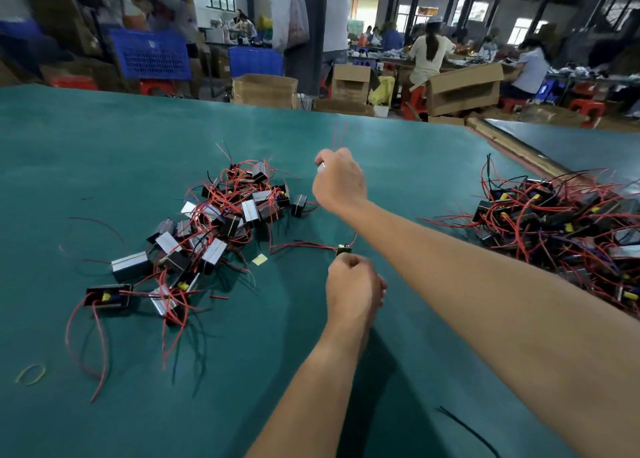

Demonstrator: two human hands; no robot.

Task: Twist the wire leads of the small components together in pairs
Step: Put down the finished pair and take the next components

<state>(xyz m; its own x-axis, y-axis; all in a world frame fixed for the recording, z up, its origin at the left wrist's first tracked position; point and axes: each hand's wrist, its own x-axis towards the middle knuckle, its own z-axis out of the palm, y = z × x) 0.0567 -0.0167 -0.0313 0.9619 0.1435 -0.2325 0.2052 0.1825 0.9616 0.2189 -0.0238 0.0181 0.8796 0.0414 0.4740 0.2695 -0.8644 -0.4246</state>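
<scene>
At counter [104,139] centre: left grip [353,284] clamped on small component [343,249]. Right grip [339,180], at 12 o'clock from it, pinches red leads [341,135], tips pointing up. Component piles at 9 o'clock [214,222] and 3 o'clock [554,229]. Prob. best: hold the body still, keep the lead pair taut, roll evenly, and stay clear of stray wires.

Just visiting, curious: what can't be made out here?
Head view:
The left hand hides its own grip on the small green component.
The right hand hides its fingertips; the thin red wire leads above are blurred.
The right edge cuts off the pile of black components.
</scene>
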